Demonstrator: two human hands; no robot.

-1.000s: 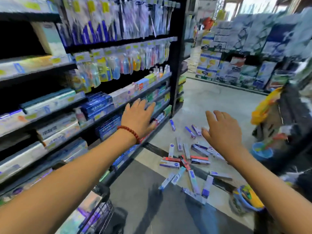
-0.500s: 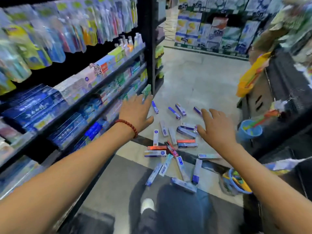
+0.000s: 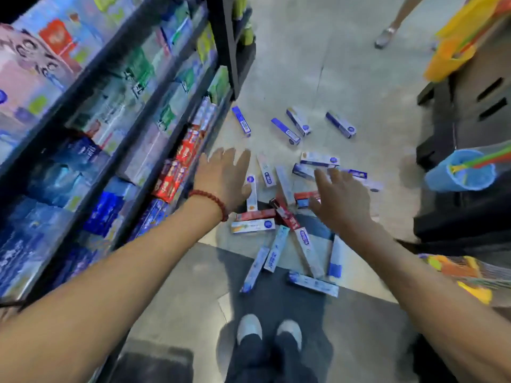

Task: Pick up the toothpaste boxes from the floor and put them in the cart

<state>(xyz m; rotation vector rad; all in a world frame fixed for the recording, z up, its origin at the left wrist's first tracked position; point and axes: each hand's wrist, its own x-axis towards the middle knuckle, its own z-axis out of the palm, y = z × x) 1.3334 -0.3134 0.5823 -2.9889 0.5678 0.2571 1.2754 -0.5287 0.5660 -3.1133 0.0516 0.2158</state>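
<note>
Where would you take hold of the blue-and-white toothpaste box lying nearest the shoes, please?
Probably across its long sides near the middle, coming straight down from above. The toothpaste box lies flat on the floor, its length running left to right, apart from its neighbours along most of its near edge, so fingers fit either side.

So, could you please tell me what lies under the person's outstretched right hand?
Below the open right hand lie scattered toothpaste boxes on the grey tiled floor; a red-and-white box shows at its edge. Any boxes directly beneath stay hidden.

Red bead bracelet (image 3: 213,199) (left wrist), grey shoes (image 3: 249,328).
</note>
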